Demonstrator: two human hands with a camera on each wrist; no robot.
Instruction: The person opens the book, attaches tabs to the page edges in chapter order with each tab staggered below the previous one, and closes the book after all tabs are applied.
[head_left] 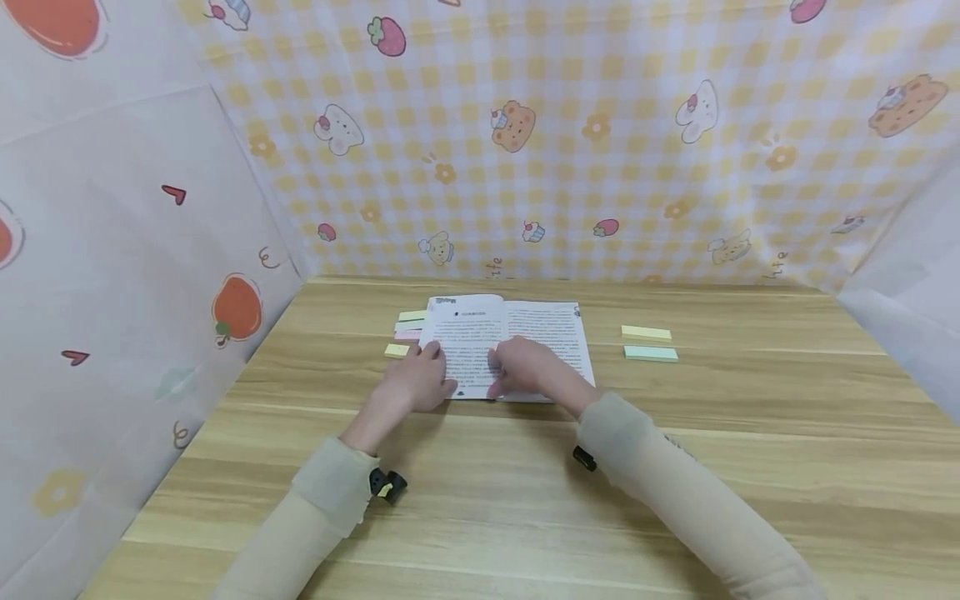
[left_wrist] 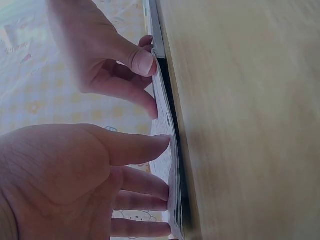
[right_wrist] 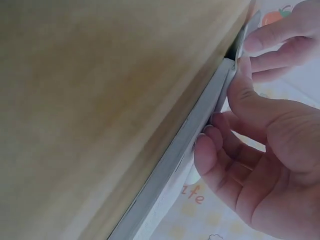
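Note:
An open book [head_left: 468,333] with printed pages lies on the wooden table in the head view. My left hand [head_left: 420,379] rests at the lower left of its left page, thumb and fingers fairly straight against the paper, as the left wrist view shows. Near the fold, my right hand [head_left: 528,364] presses on the book with its fingers loosely bent. Its thumb [right_wrist: 242,90] touches the lower edge by the spine in the right wrist view. Neither hand appears to pinch a page. Colored sticky tabs [head_left: 412,316] show beside the book's left edge.
Right of the book lie a yellow strip [head_left: 647,333] and a green strip [head_left: 651,354]. A smaller yellow strip [head_left: 396,351] is by the left hand. A patterned cloth [head_left: 555,192] hangs behind the wooden table [head_left: 495,492], with white cloth at the sides.

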